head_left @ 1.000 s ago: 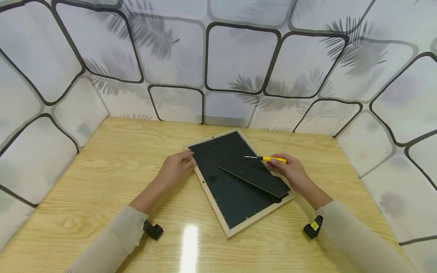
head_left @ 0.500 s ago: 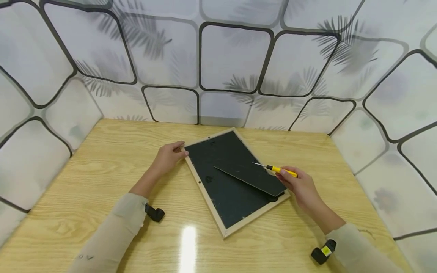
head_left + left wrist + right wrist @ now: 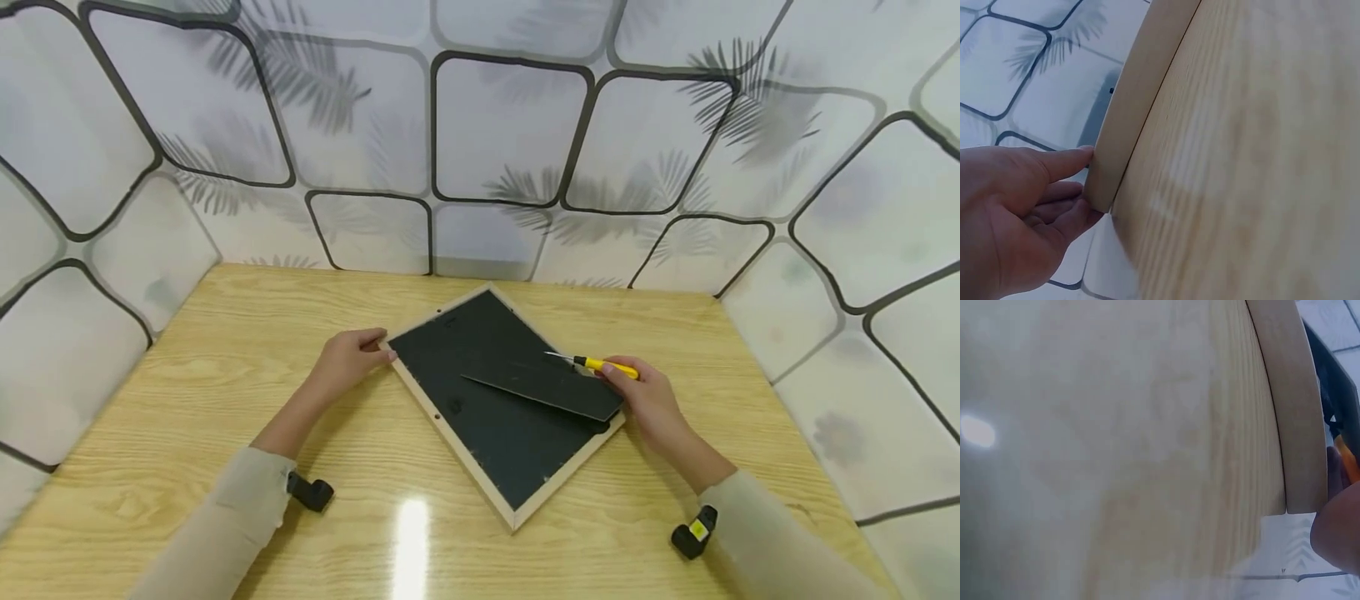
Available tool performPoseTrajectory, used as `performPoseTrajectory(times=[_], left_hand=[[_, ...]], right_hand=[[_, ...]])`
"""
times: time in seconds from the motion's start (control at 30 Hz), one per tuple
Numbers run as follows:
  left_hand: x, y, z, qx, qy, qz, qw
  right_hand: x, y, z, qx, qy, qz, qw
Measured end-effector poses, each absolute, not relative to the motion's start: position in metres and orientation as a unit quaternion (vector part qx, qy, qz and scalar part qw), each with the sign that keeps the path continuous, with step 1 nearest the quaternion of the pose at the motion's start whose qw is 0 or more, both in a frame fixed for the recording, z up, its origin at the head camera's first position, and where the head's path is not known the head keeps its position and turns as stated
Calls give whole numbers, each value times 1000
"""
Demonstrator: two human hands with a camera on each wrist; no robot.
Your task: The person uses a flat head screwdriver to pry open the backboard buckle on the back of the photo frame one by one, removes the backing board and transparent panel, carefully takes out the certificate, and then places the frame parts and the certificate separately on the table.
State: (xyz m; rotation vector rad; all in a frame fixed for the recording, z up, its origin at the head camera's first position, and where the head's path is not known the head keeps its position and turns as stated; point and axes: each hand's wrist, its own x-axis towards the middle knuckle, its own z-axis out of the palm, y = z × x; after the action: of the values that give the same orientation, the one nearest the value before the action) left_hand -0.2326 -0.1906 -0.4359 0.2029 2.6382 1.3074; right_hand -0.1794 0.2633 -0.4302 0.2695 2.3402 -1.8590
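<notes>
A picture frame (image 3: 416, 390) with pale wooden edges lies back side up on the table. Its black backing board (image 3: 517, 450) carries a narrow black stand flap (image 3: 543, 390), lifted at an angle. My left hand (image 3: 347, 367) pinches the frame's left corner between thumb and fingers; in the left wrist view the left hand (image 3: 1029, 206) has its thumb on the upper edge. A yellow-handled screwdriver (image 3: 607, 367) is held in my right hand (image 3: 651, 400) at the frame's right corner, its shaft pointing left over the flap. Much of the right hand (image 3: 1341, 525) is cut off in the right wrist view.
The light wooden table (image 3: 247, 367) is shiny, with a bright reflection (image 3: 410, 542) near the front. Patterned white walls (image 3: 510, 133) enclose its back and sides. Small dark holes (image 3: 437, 417) show along the frame's edge.
The picture frame has turned counterclockwise, its left corner moving toward me and its right corner away. My left hand moved with its corner. My right hand drew back, then returned to the frame with the screwdriver.
</notes>
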Motion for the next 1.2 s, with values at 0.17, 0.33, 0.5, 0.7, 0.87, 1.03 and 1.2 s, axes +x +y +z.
performPoseTrajectory(times=[0.17, 0.33, 0.5, 0.7, 0.87, 1.03, 1.2], left_hand=[[-208, -203, -429, 68, 893, 430, 110], [-193, -210, -425, 70, 895, 424, 124], [-193, -213, -424, 78, 894, 424, 118], [-213, -209, -427, 87, 893, 431, 99], [-229, -199, -433, 115, 885, 440, 102], [-232, -199, -437, 118, 886, 435, 109], [-226, -201, -436, 124, 880, 441, 127]], right_hand=[[-195, 265, -432, 64, 769, -632, 74], [-201, 270, -430, 49, 754, -648, 93], [-195, 273, -424, 47, 715, -694, 72], [-179, 265, -416, 30, 696, -716, 41], [-165, 258, -419, 46, 710, -700, 52], [-159, 254, -430, 65, 727, -680, 71], [-160, 254, -433, 72, 746, -659, 68]])
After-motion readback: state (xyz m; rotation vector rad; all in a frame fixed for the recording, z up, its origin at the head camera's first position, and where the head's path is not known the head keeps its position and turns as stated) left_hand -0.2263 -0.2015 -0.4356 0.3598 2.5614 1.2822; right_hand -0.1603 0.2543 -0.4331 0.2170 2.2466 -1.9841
